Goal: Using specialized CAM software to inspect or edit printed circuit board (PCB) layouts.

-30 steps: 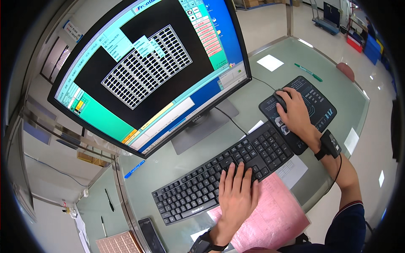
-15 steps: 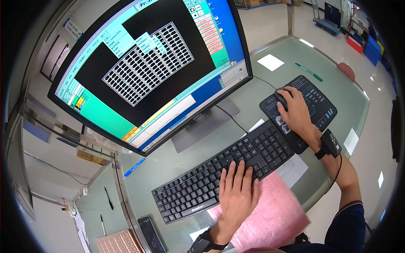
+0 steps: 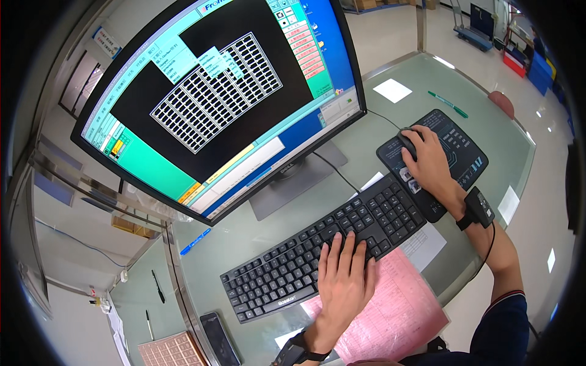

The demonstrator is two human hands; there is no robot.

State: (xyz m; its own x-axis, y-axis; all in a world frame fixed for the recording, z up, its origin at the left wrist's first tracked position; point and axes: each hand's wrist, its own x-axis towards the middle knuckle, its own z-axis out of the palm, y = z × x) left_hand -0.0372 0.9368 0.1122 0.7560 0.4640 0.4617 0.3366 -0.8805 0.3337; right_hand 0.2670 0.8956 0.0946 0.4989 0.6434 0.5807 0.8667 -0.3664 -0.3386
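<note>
Head view gives us a black corded mouse [image 3: 406, 143] under our right hand [image 3: 429, 161], on the left part of a black mouse pad [image 3: 471, 146] with rounded corners and pale printed graphics. The mouse looks smooth and rounded; our fingers hide most of its shell, and its thin cable runs off toward the monitor. Our right hand curves around it in a relaxed hold, fingers over the top and thumb at its left side. Just left of the pad, we see a full-size black plastic keyboard [image 3: 274, 277] set aslant on a glossy, pale green tabletop [image 3: 421, 79], with pale key legends, a number pad at its right end and white lettering on its near edge. Our left hand [image 3: 342, 285] lies over its middle, fingers loosely spread on the keys, gripping nothing; whether any key is pressed, we cannot tell. Under that hand, near the keyboard's lower edge, lies a glossy pink printed sheet [image 3: 406, 305].
</note>
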